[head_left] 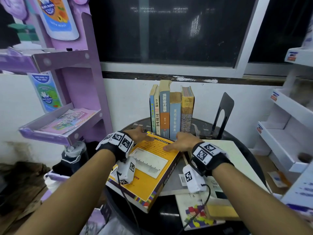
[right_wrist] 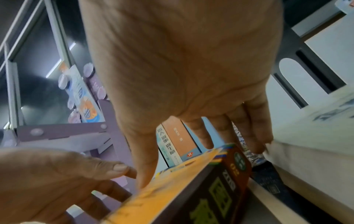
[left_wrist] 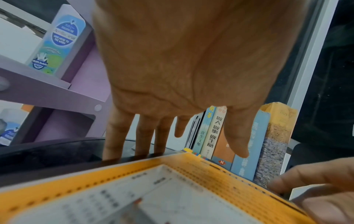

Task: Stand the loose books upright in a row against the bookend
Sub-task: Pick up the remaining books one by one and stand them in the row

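Books were the matter in hand, and the big yellow book (head_left: 149,172) lay flat near the front edge of the round desk (head_left: 237,141), its long axis running from the front edge back toward the standing row (head_left: 171,111). In the head view, both hands were at its far end: the left hand (head_left: 138,135) at the far left corner, the right hand (head_left: 183,141) at the far right corner with its thumb lying across the cover. The bookend (head_left: 222,114) stood off toward the right edge of the desk, apart from the last upright book, so the open slot lay to the right of the row and nearer the right hand. More loose books lay flat toward the front right.

In the left wrist view, the left hand's fingers (left_wrist: 122,136) were straight and spread, their tips reaching down past the yellow book's (left_wrist: 172,189) far edge, not yet curled round it.

In the right wrist view, the right hand's fingers (right_wrist: 249,133) were likewise straight, dropping beside the book's dark spine (right_wrist: 220,189), and the thumb touched the cover. Neither hand gripped yet. By my judgement the book must be tipped up on its end and carried right.
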Motion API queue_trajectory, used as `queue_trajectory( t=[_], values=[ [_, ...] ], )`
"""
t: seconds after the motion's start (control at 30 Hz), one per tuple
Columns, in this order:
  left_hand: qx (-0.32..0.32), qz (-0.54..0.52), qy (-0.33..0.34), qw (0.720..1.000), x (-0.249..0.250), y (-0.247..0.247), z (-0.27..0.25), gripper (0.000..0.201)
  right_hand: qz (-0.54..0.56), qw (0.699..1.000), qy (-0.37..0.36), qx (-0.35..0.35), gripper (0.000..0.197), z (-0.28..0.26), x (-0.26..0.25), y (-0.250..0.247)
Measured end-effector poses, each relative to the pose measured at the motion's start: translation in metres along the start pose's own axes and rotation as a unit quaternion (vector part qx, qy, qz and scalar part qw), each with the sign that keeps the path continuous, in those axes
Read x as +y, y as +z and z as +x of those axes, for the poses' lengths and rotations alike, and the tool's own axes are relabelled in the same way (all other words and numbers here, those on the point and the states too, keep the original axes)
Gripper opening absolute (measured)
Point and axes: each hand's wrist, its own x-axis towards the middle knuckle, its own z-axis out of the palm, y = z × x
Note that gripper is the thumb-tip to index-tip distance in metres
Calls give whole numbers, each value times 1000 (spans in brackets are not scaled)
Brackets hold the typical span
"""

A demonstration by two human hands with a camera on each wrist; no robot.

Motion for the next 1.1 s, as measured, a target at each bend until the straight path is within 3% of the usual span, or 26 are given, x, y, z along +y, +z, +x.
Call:
queue_trajectory(
  t=[0.17,0.23,0.33,0.4,0.5,0.63,0.83,0.97,1.1],
  values=[
    [-50,11,-25,998,-10,7,0,83,-43,999,15,-24,94,5,-3,6],
    [-62,-8,-19,998,-16,8,4,103,-45,999,13,-28,92,7,-4,6],
    [-77,-25,-2,997,-51,18,66,122,-58,998,14,-27,86,7,-6,6],
    [-89,-12,12,996,-57,19,80,107,-74,997,12,-21,78,8,-7,6],
    [-105,-1,36,994,-35,10,38,79,-89,996,14,-10,66,11,-8,6],
    [-99,-13,54,994,-17,6,0,40,-89,996,20,-3,66,11,-9,4],
    [-91,-62,75,991,-17,0,-5,37,0,1000,11,-18,57,9,0,-2],
    [-80,-112,93,986,-8,-11,-23,17,126,991,-4,-40,59,5,2,-10],
    [-30,-121,111,986,-2,-25,-37,15,204,977,-36,-47,50,-7,-6,-22]
  ],
)
